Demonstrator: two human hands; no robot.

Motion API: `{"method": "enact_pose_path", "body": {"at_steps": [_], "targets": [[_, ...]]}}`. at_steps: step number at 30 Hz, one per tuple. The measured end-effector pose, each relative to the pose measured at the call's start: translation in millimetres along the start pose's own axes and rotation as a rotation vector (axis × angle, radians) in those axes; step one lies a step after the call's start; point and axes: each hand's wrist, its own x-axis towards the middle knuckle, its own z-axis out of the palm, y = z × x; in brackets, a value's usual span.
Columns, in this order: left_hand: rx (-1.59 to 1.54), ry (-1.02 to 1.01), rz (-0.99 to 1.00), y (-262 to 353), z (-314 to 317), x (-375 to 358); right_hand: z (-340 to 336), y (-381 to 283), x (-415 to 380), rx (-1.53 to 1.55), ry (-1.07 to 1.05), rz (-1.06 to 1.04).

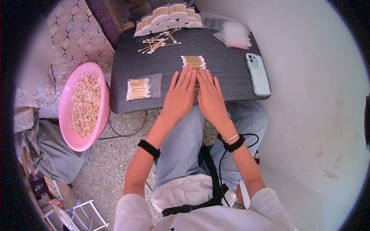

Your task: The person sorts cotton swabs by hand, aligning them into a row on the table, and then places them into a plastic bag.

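Note:
A row of cotton swabs (194, 61) with wooden sticks lies side by side on the dark table, near its front middle. My left hand (181, 92) rests flat over the left part of the row, fingers stretched forward. Flat over the right part lies my right hand (210, 94), its fingers also straight. The two hands nearly touch and hide much of the row. Left of them is a clear plastic bag of swabs (138, 89), lying flat. Farther back, a loose pile of swabs (156, 44) is scattered crosswise.
Filled swab packets (169, 17) are stacked at the table's (227, 63) back edge. Clear plastic bags (235, 34) lie at the back right, a phone (259, 75) on the right. A pink basin (66, 111) full of swabs stands left. A white wall (312, 96) borders the right.

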Motion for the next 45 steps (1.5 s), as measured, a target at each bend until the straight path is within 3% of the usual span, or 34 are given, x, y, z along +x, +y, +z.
{"method": "enact_pose_path", "body": {"at_steps": [13, 16, 22, 28, 31, 43, 45], "targets": [[-0.115, -0.054, 0.026, -7, 10, -8, -2, 11, -3, -0.004, -0.040, -0.088], [-0.245, 0.010, 0.008, -7, 8, -7, -4, 9, 1, 0.053, -0.009, -0.080], [-0.196, 0.046, 0.025, -6, 1, -6, 0, 11, 0, 0.052, 0.016, -0.108], [-0.020, 0.039, 0.021, 4, -1, -6, -15, 7, 5, -0.016, 0.016, -0.202], [0.220, 0.152, 0.118, 5, 4, -5, -10, 10, 8, -0.130, 0.050, -0.281], [0.408, -0.017, -0.021, 15, -2, -7, -6, 5, 13, -0.333, 0.022, -0.313], [0.387, 0.031, 0.021, 11, 0, -6, -5, 6, 14, -0.333, 0.036, -0.321]]}}
